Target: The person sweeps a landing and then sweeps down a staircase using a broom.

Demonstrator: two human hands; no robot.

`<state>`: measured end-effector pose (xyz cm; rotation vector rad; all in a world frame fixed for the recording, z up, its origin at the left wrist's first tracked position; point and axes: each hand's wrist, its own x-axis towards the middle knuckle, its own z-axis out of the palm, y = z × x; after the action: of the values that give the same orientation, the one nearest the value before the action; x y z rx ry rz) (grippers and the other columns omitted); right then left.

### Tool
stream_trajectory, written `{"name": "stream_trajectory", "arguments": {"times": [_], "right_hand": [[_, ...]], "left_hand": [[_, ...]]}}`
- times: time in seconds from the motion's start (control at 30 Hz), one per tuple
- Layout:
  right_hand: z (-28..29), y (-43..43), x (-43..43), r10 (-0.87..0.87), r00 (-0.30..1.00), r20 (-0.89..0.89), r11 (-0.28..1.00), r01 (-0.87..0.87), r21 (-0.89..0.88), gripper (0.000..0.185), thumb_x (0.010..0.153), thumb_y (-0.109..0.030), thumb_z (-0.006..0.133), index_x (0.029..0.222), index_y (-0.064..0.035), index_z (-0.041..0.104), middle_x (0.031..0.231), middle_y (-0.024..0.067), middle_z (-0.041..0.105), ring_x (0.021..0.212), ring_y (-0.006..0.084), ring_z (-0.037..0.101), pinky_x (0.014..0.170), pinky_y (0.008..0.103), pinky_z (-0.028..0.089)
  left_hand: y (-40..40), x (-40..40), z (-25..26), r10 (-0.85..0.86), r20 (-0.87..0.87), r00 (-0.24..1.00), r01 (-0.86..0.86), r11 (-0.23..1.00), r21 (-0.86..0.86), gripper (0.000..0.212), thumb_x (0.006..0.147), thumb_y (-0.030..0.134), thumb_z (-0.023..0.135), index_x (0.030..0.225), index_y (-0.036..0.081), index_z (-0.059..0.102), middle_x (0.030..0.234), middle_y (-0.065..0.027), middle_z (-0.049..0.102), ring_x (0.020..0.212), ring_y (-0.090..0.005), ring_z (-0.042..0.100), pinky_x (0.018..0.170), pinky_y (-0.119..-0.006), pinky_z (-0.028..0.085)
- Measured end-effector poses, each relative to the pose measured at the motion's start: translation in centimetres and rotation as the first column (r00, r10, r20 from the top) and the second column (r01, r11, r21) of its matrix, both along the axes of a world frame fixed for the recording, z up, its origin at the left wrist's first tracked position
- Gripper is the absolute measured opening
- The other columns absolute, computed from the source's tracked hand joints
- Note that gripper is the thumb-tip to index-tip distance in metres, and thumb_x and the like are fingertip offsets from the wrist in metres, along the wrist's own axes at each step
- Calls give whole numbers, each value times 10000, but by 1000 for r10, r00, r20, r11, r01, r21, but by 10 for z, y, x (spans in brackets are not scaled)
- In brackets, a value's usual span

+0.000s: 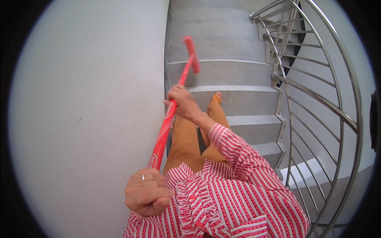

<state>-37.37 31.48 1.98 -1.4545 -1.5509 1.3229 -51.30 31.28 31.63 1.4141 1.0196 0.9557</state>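
A red long-handled floor tool (163, 135) runs slantwise up from my waist, with writing along its shaft. My left hand (147, 192), a ring on one finger, is closed around the end nearest my body. Farther along the shaft, my right hand (184, 102) grips it, slightly blurred. The tool's narrow red crosspiece head (192, 55) is blurred over the grey steps (220, 73); whether it touches them I cannot tell, nor can I make out whether it has bristles or a blade.
A pale plain wall (89, 104) rises close on the left. Along the right curves a stainless steel railing (321, 98) with several bars. My sandalled foot (217, 97) is on a step ahead. The staircase (214, 29) continues toward the top of the view.
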Motion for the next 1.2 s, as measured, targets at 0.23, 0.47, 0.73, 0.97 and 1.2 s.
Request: {"name": "stream_trajectory", "arguments": {"times": [0.23, 0.47, 0.73, 0.97, 1.2], "right_hand": [[-41, -15, 102, 330, 891, 312, 903, -203, -378, 304, 878, -337, 790, 885, -53, 681, 968, 150, 698, 1031, 389, 638, 916, 468, 521], [-90, -33, 19, 71, 986, 149, 976, -37, -215, 284, 897, -291, 784, 837, -42, 659, 910, 155, 650, 964, 377, 611, 867, 473, 506], [-78, 11, -39, -80, 980, -182, 996, 74, -39, 282, 910, -123, 769, 820, -7, 528, 890, 128, 577, 928, 342, 585, 835, 432, 488], [-34, 16, 28, -89, 978, 187, 994, 98, -37, 228, 901, -171, 764, 825, -18, 614, 933, 137, 615, 999, 354, 587, 876, 441, 499], [-51, -16, 40, 44, 953, 300, 955, 48, -293, 202, 885, -222, 750, 829, -34, 705, 954, 153, 679, 1033, 382, 611, 933, 467, 525]], "left_hand": [[5, 16, -78, 258, -54, 965, -249, 823, -511, 175, 958, 25, 672, 789, -17, 686, 691, -45, 663, 579, -56, 497, 523, -259, 385], [41, 33, -62, -69, -235, 970, 18, 977, -214, 139, 893, 46, 784, 775, 11, 719, 643, -22, 615, 531, -107, 470, 532, -299, 358], [18, 52, -51, -218, -384, 897, 220, 975, -39, 152, 801, 100, 871, 752, 72, 730, 576, -23, 567, 474, -203, 488, 529, -357, 387], [29, 23, -33, -75, -160, 984, 56, 991, -121, 191, 866, 16, 723, 689, 7, 655, 585, -32, 556, 547, -169, 533, 574, -330, 423], [50, 10, -47, 123, -196, 973, -208, 840, -502, 218, 971, 113, 739, 795, -6, 694, 677, 24, 588, 567, -17, 432, 511, -226, 307]]}}
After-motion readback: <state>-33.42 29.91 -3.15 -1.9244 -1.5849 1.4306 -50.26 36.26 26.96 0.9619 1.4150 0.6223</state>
